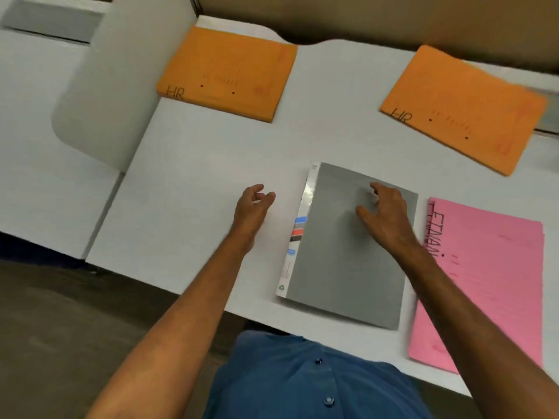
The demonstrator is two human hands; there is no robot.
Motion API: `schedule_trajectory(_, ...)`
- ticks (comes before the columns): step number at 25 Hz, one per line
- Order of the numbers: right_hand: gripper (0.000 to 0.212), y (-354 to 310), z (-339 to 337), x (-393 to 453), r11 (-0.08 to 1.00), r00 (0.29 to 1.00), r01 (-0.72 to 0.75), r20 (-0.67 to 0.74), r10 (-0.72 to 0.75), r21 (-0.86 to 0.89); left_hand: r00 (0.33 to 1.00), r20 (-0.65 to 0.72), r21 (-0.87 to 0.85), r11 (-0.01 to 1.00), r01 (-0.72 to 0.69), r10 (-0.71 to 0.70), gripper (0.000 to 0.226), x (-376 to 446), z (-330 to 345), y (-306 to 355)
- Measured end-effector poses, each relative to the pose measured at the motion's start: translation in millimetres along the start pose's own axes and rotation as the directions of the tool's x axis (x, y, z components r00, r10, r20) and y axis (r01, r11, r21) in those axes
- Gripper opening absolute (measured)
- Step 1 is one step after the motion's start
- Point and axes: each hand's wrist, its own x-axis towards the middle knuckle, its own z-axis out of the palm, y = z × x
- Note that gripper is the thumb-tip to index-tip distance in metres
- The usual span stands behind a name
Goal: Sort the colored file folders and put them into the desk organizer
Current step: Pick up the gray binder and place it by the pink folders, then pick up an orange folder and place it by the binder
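The sorting looks under way. The right hand rests spread open on the gray folder, which lies flat on the worktop. The left hand, just left of it, is loosely curled and empty. Next it needs lifting; no organizer shows.

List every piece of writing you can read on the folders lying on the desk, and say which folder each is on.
"HR": far-left orange paper folder, handwritten at its near-left corner.
"HR": far-right orange paper folder, same corner.
"FINAN", rest hidden by the right forearm: pink paper folder, along its left edge.
Grey plastic folder: the white spine strip's coloured labels and recycling symbol are too small to read.
Faint print on both orange folders is blurred.
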Motion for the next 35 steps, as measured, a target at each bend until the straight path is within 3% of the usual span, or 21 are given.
schedule_trajectory(8, 0.068, -139.9, 47.5, 112.3, 0.976, 0.999, -0.011, -0.037, 0.019, 0.217, 0.998, -0.068, -0.11, 0.994, -0.02, 0.013, 0.046, 111.7, -95.4, 78.1)
schedule_trajectory(12, 0.069, -192.1, 79.0, 166.2, 0.957, 0.999, -0.031, -0.033, 0.043, 0.288, 0.984, -0.174, -0.1, 0.994, -0.049, 0.031, 0.052, 183.5, -143.5, 103.5)
schedule_trajectory(14, 0.07, -210.6, 91.5, 190.1, 0.942, 0.995, -0.076, -0.036, 0.092, 0.326, 0.958, -0.271, -0.011, 0.995, -0.102, 0.095, 0.056, 221.2, -163.0, 116.2)
schedule_trajectory(18, 0.073, -227.7, 118.0, 220.1, 0.916, 0.98, -0.178, -0.019, 0.198, 0.359, 0.881, -0.357, 0.418, 0.896, -0.146, 0.31, 0.068, 289.3, -184.4, 131.9)
schedule_trajectory(21, 0.071, -235.1, 134.5, 230.5, 0.916, 0.969, -0.227, -0.018, 0.247, 0.33, 0.873, -0.345, 0.589, 0.804, -0.083, 0.343, 0.074, 321.7, -181.8, 128.4)
schedule_trajectory(24, 0.059, -240.9, 144.4, 234.2, 0.902, 0.976, -0.201, 0.002, 0.217, 0.383, 0.872, -0.386, 0.614, 0.789, 0.0, 0.3, 0.076, 336.7, -169.3, 126.4)
schedule_trajectory(27, 0.037, -251.9, 139.6, 236.3, 0.786, 0.954, -0.266, 0.038, 0.296, 0.558, 0.885, -0.383, 0.611, 0.791, 0.027, 0.266, 0.075, 340.9, -163.3, 130.4)
schedule_trajectory(29, 0.028, -260.4, 129.1, 237.1, 0.601, 0.911, -0.366, 0.141, 0.387, 0.71, 0.905, -0.335, 0.649, 0.76, 0.02, 0.262, 0.075, 338.6, -163.2, 130.5)
schedule_trajectory(31, 0.023, -263.8, 121.3, 233.2, 0.461, 0.893, -0.405, 0.235, 0.382, 0.789, 0.917, -0.295, 0.665, 0.747, -0.005, 0.268, 0.075, 332.3, -162.4, 125.5)
schedule_trajectory(35, 0.024, -264.9, 115.3, 211.6, 0.458, 0.93, -0.35, 0.247, 0.271, 0.817, 0.9, -0.367, 0.504, 0.864, -0.019, 0.233, 0.085, 308.2, -150.2, 120.0)
